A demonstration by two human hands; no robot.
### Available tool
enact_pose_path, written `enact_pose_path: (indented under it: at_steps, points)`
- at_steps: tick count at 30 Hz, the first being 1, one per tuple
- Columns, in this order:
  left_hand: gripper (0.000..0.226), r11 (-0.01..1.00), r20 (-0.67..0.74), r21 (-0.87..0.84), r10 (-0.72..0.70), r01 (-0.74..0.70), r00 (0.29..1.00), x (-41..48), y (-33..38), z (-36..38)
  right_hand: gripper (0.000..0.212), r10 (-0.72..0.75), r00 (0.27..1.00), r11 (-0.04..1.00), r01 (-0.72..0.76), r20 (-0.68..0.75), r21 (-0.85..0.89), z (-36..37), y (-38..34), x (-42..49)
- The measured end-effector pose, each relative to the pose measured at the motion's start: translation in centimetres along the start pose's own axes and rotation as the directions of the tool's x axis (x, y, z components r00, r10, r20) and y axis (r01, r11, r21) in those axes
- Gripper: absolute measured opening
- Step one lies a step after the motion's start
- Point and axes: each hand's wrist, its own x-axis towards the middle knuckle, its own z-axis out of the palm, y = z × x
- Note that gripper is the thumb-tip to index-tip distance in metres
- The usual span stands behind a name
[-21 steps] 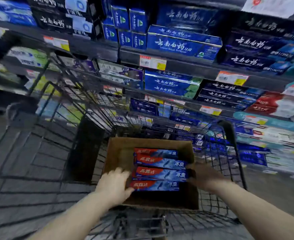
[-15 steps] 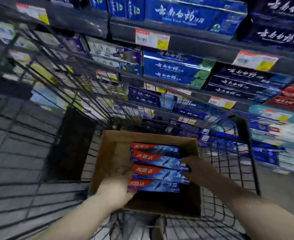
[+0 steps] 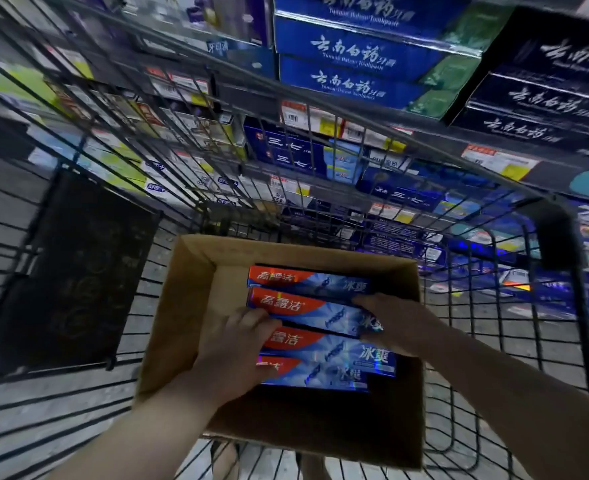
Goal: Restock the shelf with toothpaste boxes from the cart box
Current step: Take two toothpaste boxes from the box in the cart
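Toothpaste boxes lie in carton (cart wire screens shelves).

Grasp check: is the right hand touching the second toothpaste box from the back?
Touching. Head view: right hand pinches right end of second toothpaste box, fingers above, thumb below.

Forearms bare to frame edge; left hand, right hand bare.
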Motion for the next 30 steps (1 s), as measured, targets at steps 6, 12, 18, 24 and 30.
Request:
enact_pose_path:
  at_steps: [6, 12, 18, 24, 30]
  points:
    - [0.074, 0.999, -0.030, 0.047, -0.021, 0.023, 0.999, 0.5, -0.5, 0.4, 0.065, 0.005, 1.000, 0.997, -0.006, -0.008, -0.082, 0.4, -0.1, 0.6]
    - [0.074, 0.995, -0.042, 0.104, -0.002, 0.006, 0.999, 0.7, -1.1, 1.6, 0.081, 0.067, 0.997, 0.998, -0.067, -0.049, 0.009, 1.4, -0.4, 1.5]
    - [0.076, 0.982, -0.027, 0.190, -0.003, 0.008, 1.000, 1.6, -1.2, 2.4, 0.069, 0.071, 0.990, 0.997, -0.067, -0.119, 0.040, 1.4, -0.5, 1.4]
    - [0.066, 0.995, 0.006, -0.079, -0.058, 0.058, 0.998, 2.1, -0.8, 2.1, 0.064, 0.079, 0.958, 0.996, -0.064, -0.276, 0.063, -0.5, -0.1, -0.6]
    - [0.063, 0.987, -0.069, -0.163, 0.000, -0.012, 0.998, -1.5, -1.0, -2.3, 0.066, 0.125, 0.907, 0.984, -0.062, -0.403, 0.167, -2.3, -0.9, -6.6]
